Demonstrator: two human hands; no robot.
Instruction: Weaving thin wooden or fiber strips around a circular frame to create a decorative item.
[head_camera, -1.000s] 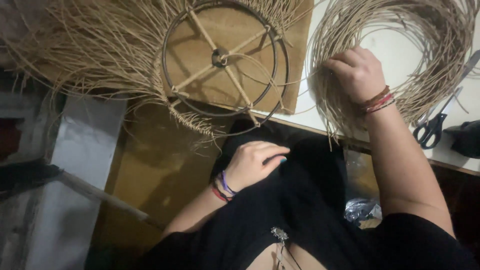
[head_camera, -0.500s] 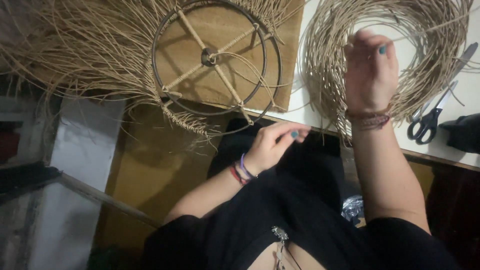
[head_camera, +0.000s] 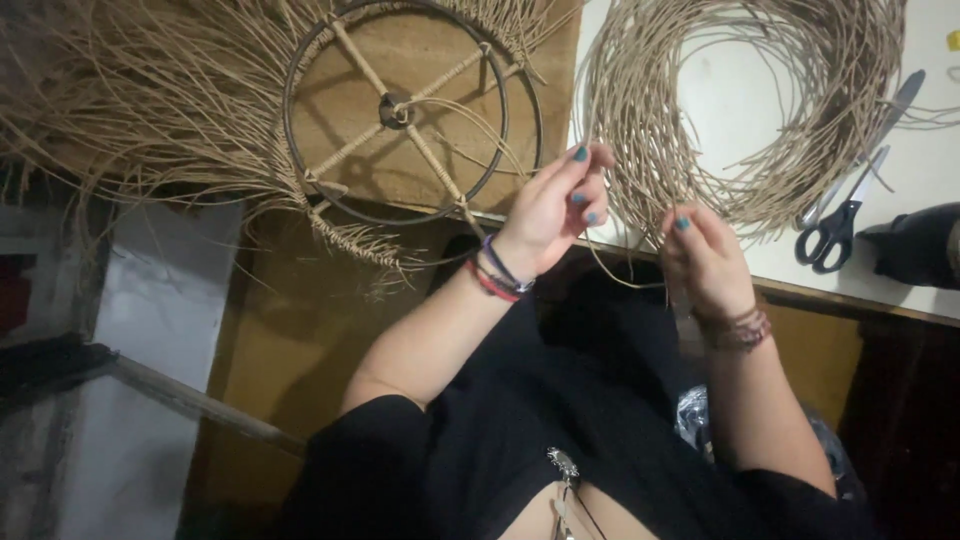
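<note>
My left hand (head_camera: 558, 208) is raised in front of me and pinches a thin tan cane strand (head_camera: 592, 120) that runs up toward the coil of cane (head_camera: 660, 110) on the white table (head_camera: 740, 90). My right hand (head_camera: 702, 258) is lower, at the table's front edge, with its fingers closed on the same strand where it loops down. To the left lies a round dark metal frame (head_camera: 400, 105) with crossed spokes wrapped in cane, and many loose strands fan out from its rim.
Black-handled scissors (head_camera: 840, 215) lie on the white table at the right, beside a dark object (head_camera: 915, 245). The frame rests on a brown wooden surface (head_camera: 410, 60). A grey floor and a wooden bar (head_camera: 190, 400) show at lower left. My lap is in black cloth.
My left hand rose from my lap to the strand near the coil. My right hand came down from the coil to the table edge, drawing a strand out.
</note>
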